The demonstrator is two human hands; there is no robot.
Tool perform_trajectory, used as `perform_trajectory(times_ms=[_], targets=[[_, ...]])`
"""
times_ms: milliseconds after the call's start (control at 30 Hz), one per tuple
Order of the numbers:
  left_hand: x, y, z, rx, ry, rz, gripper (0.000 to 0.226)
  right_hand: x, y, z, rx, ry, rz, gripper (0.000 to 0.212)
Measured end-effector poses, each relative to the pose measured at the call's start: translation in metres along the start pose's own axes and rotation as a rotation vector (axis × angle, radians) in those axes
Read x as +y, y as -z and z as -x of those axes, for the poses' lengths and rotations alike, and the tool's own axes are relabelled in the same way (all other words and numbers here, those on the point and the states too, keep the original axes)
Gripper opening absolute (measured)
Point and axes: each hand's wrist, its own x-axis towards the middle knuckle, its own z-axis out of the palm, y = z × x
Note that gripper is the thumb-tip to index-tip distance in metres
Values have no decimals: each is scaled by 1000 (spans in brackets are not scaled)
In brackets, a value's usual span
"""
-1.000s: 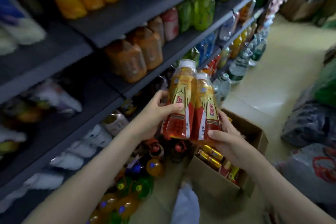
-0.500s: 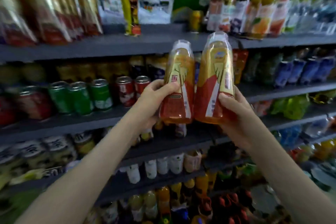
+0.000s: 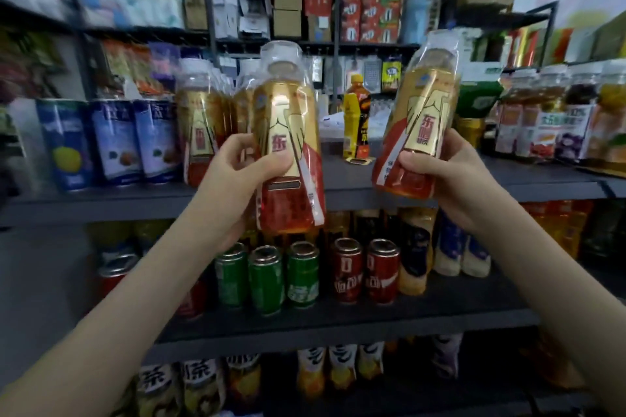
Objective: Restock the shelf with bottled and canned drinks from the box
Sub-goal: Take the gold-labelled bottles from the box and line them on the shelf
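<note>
1. Drink bottles, gold-and-red label: two, one in each of your hands, held well apart in front of the upper shelf [image 3: 508, 181].
2. Left bottle [image 3: 288, 105]: one, upright. Your left hand [image 3: 233, 189] grips its lower half, with the thumb across the label and the fingers [image 3: 233, 145] curled round behind.
3. Right bottle [image 3: 426, 95]: one, with its top leaning right. Your right hand [image 3: 454, 183] grips it near the base, fingers clamped round it.
4. Matching bottles [image 3: 200, 125]: a row on the upper shelf behind the left bottle; the count cannot be told.
5. Blue-labelled containers [image 3: 115, 139]: three, left of that row.
6. Yellow-and-black bottle [image 3: 355, 125]: one, standing between your two bottles, further back.
7. Green cans [image 3: 266, 278]: three, on the shelf below.
8. Red cans [image 3: 366, 271]: two, just right of the green.
</note>
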Motion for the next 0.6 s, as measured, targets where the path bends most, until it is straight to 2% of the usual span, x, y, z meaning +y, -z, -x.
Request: perform_trajectory(times_ms=[100, 167, 300, 433, 500, 600], targets=[[7, 10, -9, 12, -73, -31, 48, -5, -2, -31, -5, 26, 78, 70], [9, 15, -15, 38, -118, -48, 55, -1, -4, -55, -34, 17, 135, 71], [6, 19, -25, 147, -196, -66, 56, 21, -23, -98, -144, -49, 220, 84], [5, 22, -32, 271, -223, -66, 46, 45, -53, -137, -272, -101, 296, 76], [6, 26, -33, 343, -228, -60, 44, 57, -66, -161, -324, -128, 328, 79], [10, 32, -35, 382, -215, -25, 43, 78, -77, -195, -344, -169, 404, 77]])
